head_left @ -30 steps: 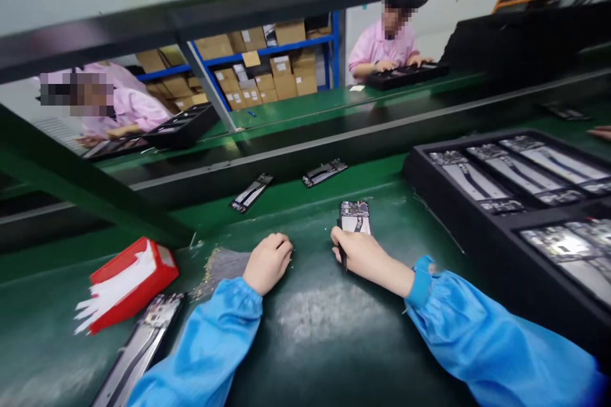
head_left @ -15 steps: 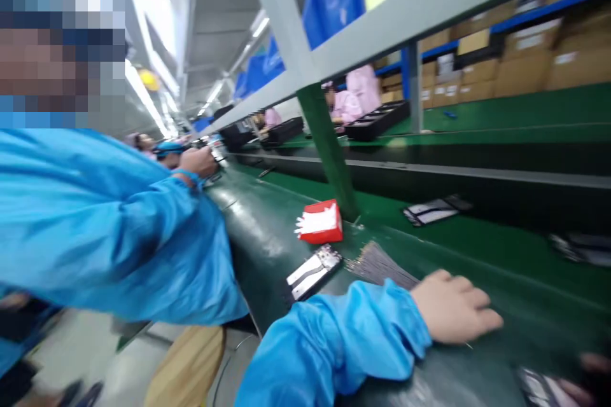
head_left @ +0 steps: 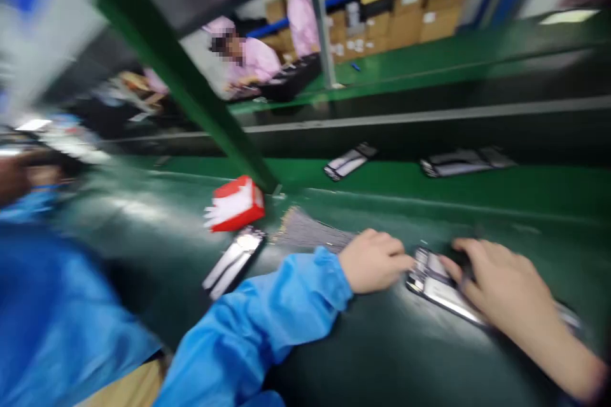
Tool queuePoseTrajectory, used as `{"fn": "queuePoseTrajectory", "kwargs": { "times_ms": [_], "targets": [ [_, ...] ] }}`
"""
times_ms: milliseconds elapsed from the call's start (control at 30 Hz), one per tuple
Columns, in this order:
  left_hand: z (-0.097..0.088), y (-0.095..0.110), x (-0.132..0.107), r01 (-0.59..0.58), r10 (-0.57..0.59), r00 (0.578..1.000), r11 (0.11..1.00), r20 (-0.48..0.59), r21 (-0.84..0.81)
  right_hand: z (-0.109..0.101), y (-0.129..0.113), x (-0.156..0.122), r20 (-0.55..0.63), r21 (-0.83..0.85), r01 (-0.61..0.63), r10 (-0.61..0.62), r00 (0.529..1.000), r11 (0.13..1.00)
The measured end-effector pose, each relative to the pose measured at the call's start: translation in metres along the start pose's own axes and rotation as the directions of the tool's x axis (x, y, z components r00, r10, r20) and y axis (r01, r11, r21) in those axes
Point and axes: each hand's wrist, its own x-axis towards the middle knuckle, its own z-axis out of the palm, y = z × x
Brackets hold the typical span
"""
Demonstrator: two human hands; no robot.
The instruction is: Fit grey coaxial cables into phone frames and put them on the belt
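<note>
An opened phone (head_left: 443,289), with a silvery inner face and small parts at one end, lies on the green worktop. Over its right part is my right hand (head_left: 510,283), thumb and forefinger curled around something dark and blurred. My left hand (head_left: 375,261), in a blue sleeve, rests just left of the phone with its fingers drawn together. Whatever those fingers hold, if anything, is hidden. Behind the left wrist lies a fanned bundle of thin grey wires (head_left: 310,229).
Left of the wires are a red box (head_left: 238,203) of white strips and another opened phone (head_left: 233,261). Two more phones (head_left: 351,161) lie on the green strip behind. A green post (head_left: 191,89) rises there. At left sits a co-worker in a blue sleeve (head_left: 62,305).
The view has swung right and down. My right hand, barely in frame before, now shows over the phone. My left hand has gone from fingers spread on the worktop to fingers drawn together beside it.
</note>
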Motion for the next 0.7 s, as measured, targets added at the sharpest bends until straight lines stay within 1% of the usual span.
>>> {"fn": "queuePoseTrajectory", "kwargs": {
  "times_ms": [33, 67, 100, 133, 167, 200, 267, 333, 367, 433, 533, 633, 700],
  "targets": [
    [0.001, 0.0, 0.0, 0.002, -0.002, 1.0, 1.0, -0.027, -0.017, -0.011, 0.003, -0.005, 0.063, -0.09, -0.021, 0.026, 0.998, 0.996],
    [0.001, -0.001, 0.0, 0.013, -0.015, 0.998, 0.999, -0.061, -0.037, -0.019, 0.003, -0.006, 0.08, -0.129, -0.05, 0.06, 0.995, 0.99],
    [0.001, -0.002, 0.001, 0.027, -0.032, 0.996, 0.998, -0.083, -0.063, -0.023, 0.001, -0.006, 0.075, -0.123, -0.071, 0.08, 0.994, 0.99],
    [0.001, -0.003, 0.002, 0.039, -0.047, 0.995, 0.995, -0.086, -0.092, -0.026, -0.002, -0.004, 0.066, -0.069, -0.086, 0.091, 0.994, 0.994],
    [0.001, -0.002, 0.003, 0.043, -0.053, 0.995, 0.992, -0.084, -0.123, -0.028, -0.007, -0.003, 0.054, 0.043, -0.095, 0.092, 0.994, 0.995],
    [0.0, -0.001, 0.004, 0.044, -0.056, 0.995, 0.987, -0.076, -0.158, -0.029, -0.012, -0.002, 0.067, 0.204, -0.104, 0.092, 0.994, 0.973],
    [0.0, 0.004, 0.005, 0.039, -0.053, 0.997, 0.974, -0.058, -0.225, -0.033, -0.023, -0.003, 0.151, 0.496, -0.156, 0.092, 0.984, 0.854],
    [0.002, 0.008, 0.005, 0.042, -0.062, 0.996, 0.957, -0.061, -0.288, -0.035, -0.032, -0.006, 0.191, 0.652, -0.187, 0.08, 0.978, 0.735],
    [0.004, 0.01, 0.005, 0.051, -0.078, 0.994, 0.949, -0.075, -0.312, -0.035, -0.034, -0.008, 0.193, 0.688, -0.194, 0.082, 0.978, 0.7],
    [0.008, 0.01, 0.004, 0.073, -0.12, 0.985, 0.939, -0.122, -0.336, -0.033, -0.036, -0.009, 0.187, 0.719, -0.202, 0.094, 0.978, 0.665],
    [0.012, 0.008, 0.004, 0.089, -0.148, 0.974, 0.946, -0.169, -0.312, -0.029, -0.036, -0.008, 0.196, 0.727, -0.219, 0.109, 0.975, 0.651],
    [0.013, 0.006, 0.005, 0.087, -0.129, 0.978, 0.966, -0.163, -0.243, -0.027, -0.037, -0.008, 0.173, 0.726, -0.216, 0.13, 0.976, 0.653],
    [0.012, 0.006, 0.007, 0.086, -0.116, 0.981, 0.978, -0.153, -0.191, -0.028, -0.036, -0.009, 0.18, 0.722, -0.243, 0.163, 0.97, 0.647]
  ]
}}
